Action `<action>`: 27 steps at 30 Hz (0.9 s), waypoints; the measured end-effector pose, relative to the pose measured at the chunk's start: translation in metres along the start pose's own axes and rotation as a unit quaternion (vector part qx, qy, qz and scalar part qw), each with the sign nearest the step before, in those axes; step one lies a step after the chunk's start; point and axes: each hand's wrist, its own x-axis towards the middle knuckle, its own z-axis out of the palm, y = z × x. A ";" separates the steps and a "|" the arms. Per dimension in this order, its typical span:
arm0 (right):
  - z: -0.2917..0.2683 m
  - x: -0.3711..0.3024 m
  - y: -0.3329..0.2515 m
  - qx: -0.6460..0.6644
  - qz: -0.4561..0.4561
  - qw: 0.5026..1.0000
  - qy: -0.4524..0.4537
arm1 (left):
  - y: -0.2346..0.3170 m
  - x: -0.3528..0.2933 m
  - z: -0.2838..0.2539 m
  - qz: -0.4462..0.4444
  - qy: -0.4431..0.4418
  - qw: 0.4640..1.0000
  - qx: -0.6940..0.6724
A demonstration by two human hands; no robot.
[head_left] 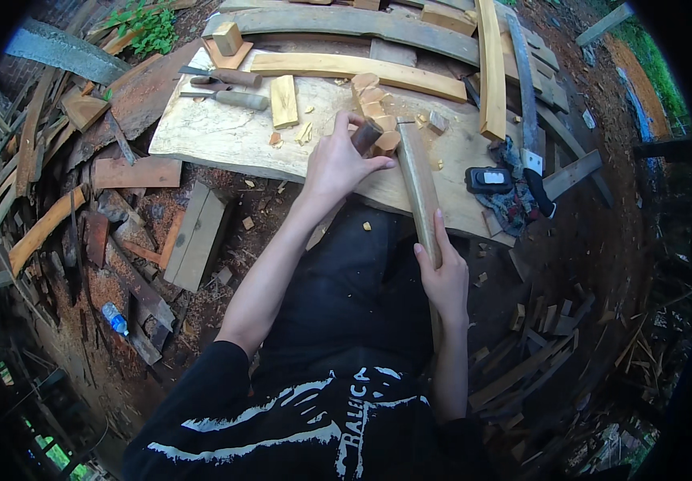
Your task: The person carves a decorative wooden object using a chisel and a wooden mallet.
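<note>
My left hand [336, 163] is closed around a round brown wooden tool handle [368, 136]; its working end is hidden. Just beyond it lies a carved wood piece [372, 96] with rough, faceted cuts. My right hand [445, 280] grips a long wooden stick [418, 176], which slants up across the bench edge and ends beside the carving. Two chisels, one with a brown handle [238, 78] and one with a greyish handle [242, 100], rest at the left of the thick wooden slab bench [202, 132]. Next to them is a pale wood block [284, 102].
Wood chips and a small block [437, 122] lie around the carving. At the bench's right are a black device [488, 179], a crumpled cloth [514, 200] and a saw [529, 152]. Planks [362, 68] line the far side. Offcuts and a plastic bottle [114, 318] litter the ground.
</note>
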 end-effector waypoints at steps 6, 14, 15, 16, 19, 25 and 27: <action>-0.002 0.001 0.000 -0.002 0.017 1.000 -0.014 | 0.019 0.001 -0.048 -0.048 0.051 0.955 -0.287; -0.011 0.005 -0.007 -0.013 0.044 0.999 -0.027 | 0.067 0.033 -0.070 0.174 0.099 0.815 -0.544; -0.011 0.005 -0.007 -0.015 0.053 0.998 -0.032 | 0.069 0.036 -0.069 0.174 0.100 0.814 -0.545; -0.010 0.005 -0.008 -0.016 0.053 0.998 -0.031 | 0.072 0.038 -0.070 0.186 0.083 0.813 -0.545; -0.009 0.005 -0.007 -0.024 0.046 0.998 -0.027 | 0.081 0.041 -0.074 0.204 0.059 0.814 -0.540; -0.008 0.005 -0.005 -0.025 0.034 0.999 -0.025 | 0.088 0.048 -0.072 0.243 0.035 0.834 -0.494; -0.008 0.005 -0.007 -0.027 0.034 0.999 -0.022 | 0.089 0.050 -0.071 0.237 0.017 0.839 -0.490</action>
